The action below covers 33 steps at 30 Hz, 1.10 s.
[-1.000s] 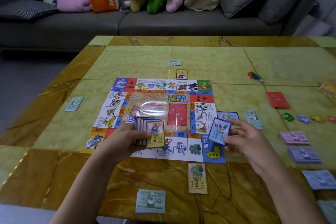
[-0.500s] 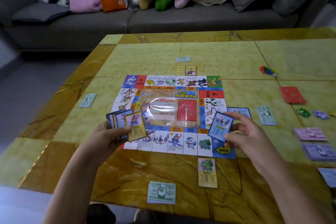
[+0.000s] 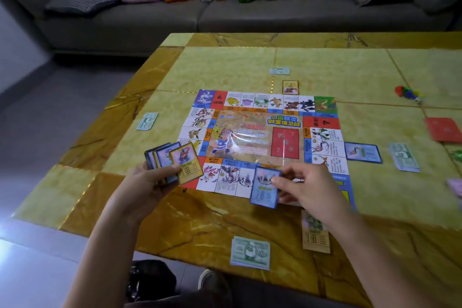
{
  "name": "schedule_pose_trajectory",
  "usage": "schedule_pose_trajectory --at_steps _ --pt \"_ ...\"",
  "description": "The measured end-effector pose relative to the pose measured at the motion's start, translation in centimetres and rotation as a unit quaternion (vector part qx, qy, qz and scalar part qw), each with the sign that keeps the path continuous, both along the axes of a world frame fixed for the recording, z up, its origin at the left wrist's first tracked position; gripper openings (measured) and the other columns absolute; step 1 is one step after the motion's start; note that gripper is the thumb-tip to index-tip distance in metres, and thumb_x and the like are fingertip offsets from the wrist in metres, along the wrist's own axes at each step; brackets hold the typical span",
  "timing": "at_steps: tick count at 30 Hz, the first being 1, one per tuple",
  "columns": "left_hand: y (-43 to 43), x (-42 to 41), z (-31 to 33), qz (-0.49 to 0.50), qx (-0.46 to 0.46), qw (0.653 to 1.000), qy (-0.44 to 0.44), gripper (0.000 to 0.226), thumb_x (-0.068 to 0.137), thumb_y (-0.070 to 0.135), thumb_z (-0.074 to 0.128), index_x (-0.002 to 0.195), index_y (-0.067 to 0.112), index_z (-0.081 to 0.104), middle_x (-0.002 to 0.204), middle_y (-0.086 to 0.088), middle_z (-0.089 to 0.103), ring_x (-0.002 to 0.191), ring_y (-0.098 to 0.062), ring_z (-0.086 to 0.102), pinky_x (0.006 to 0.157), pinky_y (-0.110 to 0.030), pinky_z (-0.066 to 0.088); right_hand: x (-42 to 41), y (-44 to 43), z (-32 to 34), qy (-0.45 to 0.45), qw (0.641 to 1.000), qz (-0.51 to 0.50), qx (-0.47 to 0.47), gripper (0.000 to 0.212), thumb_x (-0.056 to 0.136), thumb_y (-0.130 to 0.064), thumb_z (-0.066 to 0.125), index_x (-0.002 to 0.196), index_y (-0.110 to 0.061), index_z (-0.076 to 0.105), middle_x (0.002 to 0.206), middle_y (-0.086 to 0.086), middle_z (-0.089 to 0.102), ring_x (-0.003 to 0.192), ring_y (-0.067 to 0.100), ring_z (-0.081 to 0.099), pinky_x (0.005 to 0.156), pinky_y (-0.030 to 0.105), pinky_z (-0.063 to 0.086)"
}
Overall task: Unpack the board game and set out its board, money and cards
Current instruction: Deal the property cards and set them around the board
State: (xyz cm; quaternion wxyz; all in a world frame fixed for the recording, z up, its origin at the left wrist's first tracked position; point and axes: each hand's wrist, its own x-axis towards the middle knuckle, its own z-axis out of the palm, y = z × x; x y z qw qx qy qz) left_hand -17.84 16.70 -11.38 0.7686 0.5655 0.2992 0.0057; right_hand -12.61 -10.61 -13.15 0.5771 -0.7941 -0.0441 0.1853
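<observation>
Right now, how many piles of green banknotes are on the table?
4 piles: one beyond the board's far side, one left of it, one right of it past a blue card, one by the table's near edge. More may lie off-frame right.

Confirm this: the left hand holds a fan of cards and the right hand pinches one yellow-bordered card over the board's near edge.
Wrong colour: the head view shows the right hand pinching a blue-bordered card; the left hand does hold the fan of cards.

Grey sofa [image 3: 150, 22] behind yellow marble-like table [image 3: 225, 65]; grey floor [image 3: 50, 107], probably tiled.
</observation>
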Motion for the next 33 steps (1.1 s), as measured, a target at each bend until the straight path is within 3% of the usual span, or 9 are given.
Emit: schedule_pose_trajectory --at_steps 5,11,16,22,26,33 --pt "-0.4 -0.5 0.1 -0.009 -0.004 1.0 -0.005 0.017 0.083 -0.004 0.059 0.097 0.005 0.059 0.078 -0.007 0.075 0.068 -0.017 0.072 0.055 -0.021 0.057 -1.9 2.5 -0.8 -0.018 0.997 0.037 -0.06 0.026 0.083 -0.011 0.072 0.092 -0.024 0.051 0.071 0.004 0.069 0.053 0.01 0.066 0.05 0.02 0.05" --pt "-0.4 -0.9 0.2 -0.015 0.001 1.0 -0.012 0.017 0.083 -0.003 0.059 0.096 0.007 0.06 0.08 -0.007 0.075 0.071 -0.016 0.072 0.062 -0.022 0.059 -3.1 3.7 -1.7 -0.056 0.985 0.065 -0.149 0.029 0.082 -0.023 0.074 0.09 -0.031 0.047 0.072 -0.001 0.068 0.055 0.002 0.062 0.055 0.019 0.047" --pt "-0.7 -1.0 0.3 -0.023 -0.004 1.0 -0.013 0.019 0.084 -0.003 0.059 0.1 0.005 0.06 0.081 -0.007 0.075 0.072 -0.016 0.073 0.054 -0.02 0.055 -3.3 3.7 -1.4 -0.092 0.975 0.066 -0.191 0.028 0.079 -0.025 0.077 0.092 -0.029 0.052 0.07 -0.005 0.066 0.06 0.004 0.061 0.056 0.018 0.044" --pt "-1.2 -0.8 0.1 -0.027 0.005 1.0 -0.007 0.015 0.085 -0.005 0.059 0.096 0.006 0.059 0.077 -0.005 0.075 0.069 -0.016 0.072 0.057 -0.02 0.057 -3.3 3.7 -1.6 -0.094 0.972 0.064 -0.203 0.017 0.08 -0.022 0.076 0.087 -0.021 0.06 0.072 -0.007 0.065 0.062 0.003 0.06 0.053 0.012 0.042" --pt "-1.5 -0.6 0.0 -0.035 0.005 0.999 -0.007 0.018 0.084 -0.004 0.06 0.1 0.004 0.059 0.085 -0.009 0.074 0.074 -0.018 0.073 0.059 -0.021 0.058 -3.4 3.5 -1.7 -0.1 0.974 0.057 -0.197 0.015 0.08 -0.02 0.075 0.087 -0.02 0.061 0.071 -0.009 0.064 0.062 0.001 0.059 0.052 0.01 0.041" --pt "-1.9 -0.4 0.0 -0.052 0.003 0.999 -0.011 0.021 0.085 -0.004 0.06 0.104 0.005 0.059 0.085 -0.007 0.075 0.076 -0.019 0.073 0.062 -0.023 0.059 -4.0 3.5 -2.1 -0.14 0.969 0.058 -0.195 0.025 0.086 -0.023 0.069 0.111 -0.027 0.069 0.073 -0.022 0.052 0.064 -0.006 0.051 0.055 0.004 0.039"
